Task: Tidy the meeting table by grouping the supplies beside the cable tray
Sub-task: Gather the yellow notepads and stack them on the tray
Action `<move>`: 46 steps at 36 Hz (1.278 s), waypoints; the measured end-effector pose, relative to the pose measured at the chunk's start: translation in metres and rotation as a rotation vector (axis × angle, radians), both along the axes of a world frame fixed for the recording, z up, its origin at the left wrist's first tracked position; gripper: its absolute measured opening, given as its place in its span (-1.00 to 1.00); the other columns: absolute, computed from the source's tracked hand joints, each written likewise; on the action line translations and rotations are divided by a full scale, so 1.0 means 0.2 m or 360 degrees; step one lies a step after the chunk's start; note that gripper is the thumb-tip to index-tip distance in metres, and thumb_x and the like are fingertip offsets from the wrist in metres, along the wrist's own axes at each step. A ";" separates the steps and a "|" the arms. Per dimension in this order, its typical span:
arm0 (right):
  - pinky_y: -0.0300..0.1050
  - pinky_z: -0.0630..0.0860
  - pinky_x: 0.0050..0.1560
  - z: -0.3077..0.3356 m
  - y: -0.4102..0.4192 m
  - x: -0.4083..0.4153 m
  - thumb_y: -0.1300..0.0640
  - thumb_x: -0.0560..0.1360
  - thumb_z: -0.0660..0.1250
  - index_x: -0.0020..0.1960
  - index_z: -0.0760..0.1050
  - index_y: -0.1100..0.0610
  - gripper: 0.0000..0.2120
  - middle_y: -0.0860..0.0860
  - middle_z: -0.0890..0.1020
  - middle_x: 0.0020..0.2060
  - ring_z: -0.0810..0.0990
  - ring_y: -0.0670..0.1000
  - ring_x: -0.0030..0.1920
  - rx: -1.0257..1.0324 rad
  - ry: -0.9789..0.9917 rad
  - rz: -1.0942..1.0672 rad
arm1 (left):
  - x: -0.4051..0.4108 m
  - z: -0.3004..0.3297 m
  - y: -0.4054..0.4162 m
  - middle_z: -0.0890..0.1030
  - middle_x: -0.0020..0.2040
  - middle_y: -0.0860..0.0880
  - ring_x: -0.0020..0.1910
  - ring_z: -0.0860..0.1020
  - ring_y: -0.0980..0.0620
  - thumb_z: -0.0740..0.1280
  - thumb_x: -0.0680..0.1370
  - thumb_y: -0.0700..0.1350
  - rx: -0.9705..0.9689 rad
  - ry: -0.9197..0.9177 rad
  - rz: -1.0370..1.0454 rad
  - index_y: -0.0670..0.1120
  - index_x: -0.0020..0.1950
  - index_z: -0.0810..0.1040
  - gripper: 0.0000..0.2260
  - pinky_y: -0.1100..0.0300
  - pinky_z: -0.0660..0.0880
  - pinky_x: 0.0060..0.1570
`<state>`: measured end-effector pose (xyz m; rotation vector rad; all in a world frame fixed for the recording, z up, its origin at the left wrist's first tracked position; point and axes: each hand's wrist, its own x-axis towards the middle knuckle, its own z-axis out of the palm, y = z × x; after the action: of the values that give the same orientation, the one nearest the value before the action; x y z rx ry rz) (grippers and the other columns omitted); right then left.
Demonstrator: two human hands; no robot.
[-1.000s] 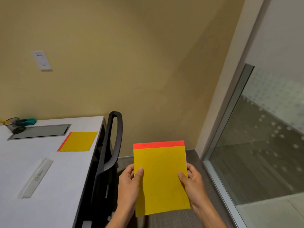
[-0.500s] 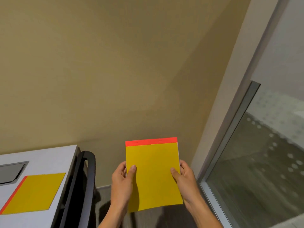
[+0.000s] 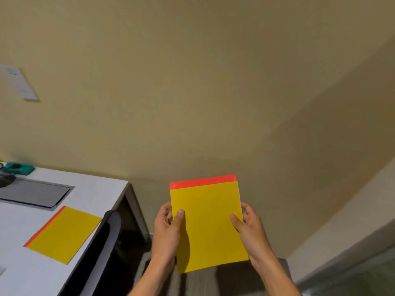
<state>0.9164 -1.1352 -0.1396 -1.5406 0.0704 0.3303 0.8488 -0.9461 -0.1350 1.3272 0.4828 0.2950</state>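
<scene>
I hold a yellow notepad (image 3: 208,223) with a red top strip upright in front of me, off the table's right end and above the floor. My left hand (image 3: 167,228) grips its left edge and my right hand (image 3: 249,227) its right edge, thumbs on the cover. A second yellow notepad (image 3: 64,233) with a red edge lies flat on the white table (image 3: 94,189), just in front of the grey recessed cable tray (image 3: 35,193). A teal object (image 3: 18,167) sits behind the tray at the far left.
A black chair back (image 3: 100,248) stands against the table's right end, between me and the table. A beige wall fills the background, with a white wall plate (image 3: 19,84) at the left. Grey carpet (image 3: 235,278) lies below my hands.
The view has swung back left and downward, so more of the table, the cable tray and the teal object show again. Both hands still hold the notepad the same way.
</scene>
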 end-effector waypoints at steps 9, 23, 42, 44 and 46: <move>0.00 0.60 0.13 0.05 0.04 0.49 0.37 0.64 0.23 0.18 0.53 0.01 -0.71 -0.11 0.74 0.02 0.71 -0.08 0.05 -0.0063 -0.0041 0.0478 | 0.23 0.07 -0.01 0.71 0.08 0.04 0.08 0.67 0.05 0.32 0.61 -0.09 0.0159 0.0006 0.0427 0.07 0.17 0.58 -0.84 0.08 0.56 0.07; -0.01 0.59 0.13 -0.04 0.64 0.82 0.34 0.65 0.24 0.16 0.53 -0.14 -0.63 -0.18 0.70 0.06 0.68 -0.10 0.10 -0.0139 -0.0256 0.1198 | 0.21 0.13 0.46 0.65 0.03 0.30 0.06 0.60 0.28 0.43 0.54 -0.02 0.1073 0.0229 0.0699 0.20 0.12 0.62 -0.81 0.42 0.49 0.00; -0.11 0.59 0.11 0.13 1.76 1.03 0.23 0.63 0.26 0.19 0.49 -0.28 -0.61 -0.27 0.65 0.08 0.62 -0.18 0.10 -0.0393 -0.0911 0.2016 | 0.30 0.13 1.24 0.58 -0.30 0.22 -0.32 0.49 0.27 0.41 0.55 -0.02 0.1011 0.0451 0.0731 0.12 -0.14 0.55 -0.91 0.40 0.35 -0.28; -0.17 0.60 0.07 0.12 1.84 1.03 0.19 0.65 0.26 0.19 0.48 -0.30 -0.64 -0.30 0.63 0.07 0.62 -0.20 0.09 -0.0381 -0.0898 0.2056 | 0.30 0.13 1.30 0.60 -0.27 0.19 -0.30 0.52 0.25 0.42 0.54 -0.01 0.0972 0.0484 0.0797 0.10 -0.13 0.56 -0.92 0.39 0.38 -0.27; -0.19 0.61 0.06 0.09 1.91 1.04 0.14 0.67 0.26 0.18 0.48 -0.30 -0.69 -0.31 0.62 0.06 0.62 -0.20 0.08 -0.0383 -0.0843 0.2102 | 0.31 0.12 1.36 0.63 -0.20 0.19 -0.24 0.56 0.23 0.43 0.53 0.01 0.0918 0.0523 0.0858 0.12 -0.09 0.57 -0.95 0.35 0.43 -0.22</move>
<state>1.1241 -0.7530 -0.1209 -1.6746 -1.4096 0.9388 0.9098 -0.6743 -0.1101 1.8021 1.0956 0.7050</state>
